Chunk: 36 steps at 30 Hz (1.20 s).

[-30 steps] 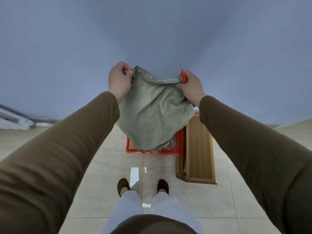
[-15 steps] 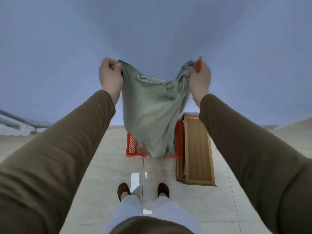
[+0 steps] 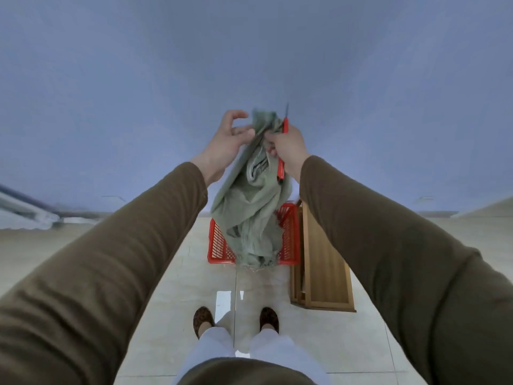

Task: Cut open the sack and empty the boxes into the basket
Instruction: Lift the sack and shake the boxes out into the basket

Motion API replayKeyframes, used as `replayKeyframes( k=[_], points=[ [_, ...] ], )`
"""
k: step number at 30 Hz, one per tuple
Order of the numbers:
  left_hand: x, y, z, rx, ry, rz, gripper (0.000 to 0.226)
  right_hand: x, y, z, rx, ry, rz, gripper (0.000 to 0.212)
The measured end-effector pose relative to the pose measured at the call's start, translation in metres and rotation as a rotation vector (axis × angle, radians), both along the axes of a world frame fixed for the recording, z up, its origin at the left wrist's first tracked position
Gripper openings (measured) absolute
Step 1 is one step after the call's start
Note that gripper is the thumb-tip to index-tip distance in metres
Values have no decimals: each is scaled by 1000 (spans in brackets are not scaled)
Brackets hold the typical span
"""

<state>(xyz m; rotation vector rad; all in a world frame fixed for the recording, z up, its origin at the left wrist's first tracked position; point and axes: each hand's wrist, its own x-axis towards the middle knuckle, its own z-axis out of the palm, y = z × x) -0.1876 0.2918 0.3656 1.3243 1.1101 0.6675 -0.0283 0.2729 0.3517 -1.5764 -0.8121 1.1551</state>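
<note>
The grey-green woven sack (image 3: 249, 207) hangs limp and bunched in the air above the red plastic basket (image 3: 288, 232) on the floor. My right hand (image 3: 288, 147) grips the sack's gathered top together with a red-handled cutter (image 3: 281, 168), whose thin blade points upward. My left hand (image 3: 229, 140) is right beside the sack's top, palm turned inward, fingers spread and loosely bent, with the thumb touching the cloth. The sack's frayed lower edge dangles over the basket's near rim. The basket's inside is mostly hidden behind the sack, and no boxes show.
A low wooden table or stool (image 3: 322, 259) stands directly right of the basket. My feet (image 3: 236, 319) are on pale glossy floor tiles just in front of the basket. A blue-grey wall fills the upper view.
My hands, which held the sack's two top corners spread wide, have come together. The sack's top is now gathered in my right hand and my left hand has released its corner.
</note>
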Motion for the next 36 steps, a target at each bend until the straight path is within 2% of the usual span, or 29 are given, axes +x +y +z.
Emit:
replayKeyframes(
  k=[2, 4, 6, 7, 10, 11, 14, 16, 18, 20, 21, 23, 24, 25, 26, 28, 29, 30, 32, 34, 36],
  points=[
    [-14, -4, -23, -56, 121, 49, 80, 4, 10, 10, 116, 116, -127, 13],
    [-21, -14, -43, -101, 273, 32, 108, 1, 10, 15, 145, 108, -68, 13],
    [-19, -26, -55, -148, 336, -2, 123, 0, 6, 17, 46, 49, 69, 17],
    [-15, -31, -56, -142, 299, -9, 125, 2, 6, 20, 55, 54, 76, 18],
    [-3, -34, -53, 16, 142, 11, 114, 3, 11, 41, 250, 233, 25, 15],
    [1, -33, -49, 30, 121, 27, 113, 2, 12, 46, 249, 242, 56, 16],
    [14, -24, -30, 10, 15, 44, 128, -3, 9, 64, 179, 96, 165, 19],
    [23, -16, -13, 102, -17, 70, 126, -3, 7, 83, 284, 215, 138, 20],
    [30, -5, 3, 195, -18, 79, 101, 0, 5, 101, 332, 258, 139, 23],
    [37, -1, 22, 160, -40, 74, 78, 2, 3, 117, 295, 72, 192, 27],
    [38, 1, 31, 168, -56, 83, 83, 5, 4, 126, 321, 26, 188, 28],
    [38, 6, 50, 295, -86, 111, 102, 12, 4, 145, 413, 151, 116, 25],
    [38, 9, 56, 352, -85, 92, 101, 16, 4, 152, 443, 172, 113, 22],
    [39, 10, 62, 371, -48, 45, 92, 20, 5, 156, 418, 80, 126, 20],
    [39, 11, 66, 358, 25, 4, 88, 24, 5, 157, 314, -146, 171, 16],
    [36, 13, 71, 342, 251, -20, 100, 34, 6, 158, 134, -546, 190, 9],
    [35, 14, 74, 339, 358, -21, 110, 40, 8, 165, 137, -565, 117, 11],
    [34, 16, 78, 345, 382, -33, 115, 43, 11, 177, 196, -483, 40, 12],
    [35, 15, 87, 381, 233, -83, 115, 46, 18, 199, 271, -462, 15, 15],
    [43, 8, 95, 355, 54, -53, 112, 40, 19, 210, 199, -609, 173, 21],
    [53, 3, 101, 334, -14, 10, 101, 32, 17, 209, 244, -630, 229, 12]
  ],
)
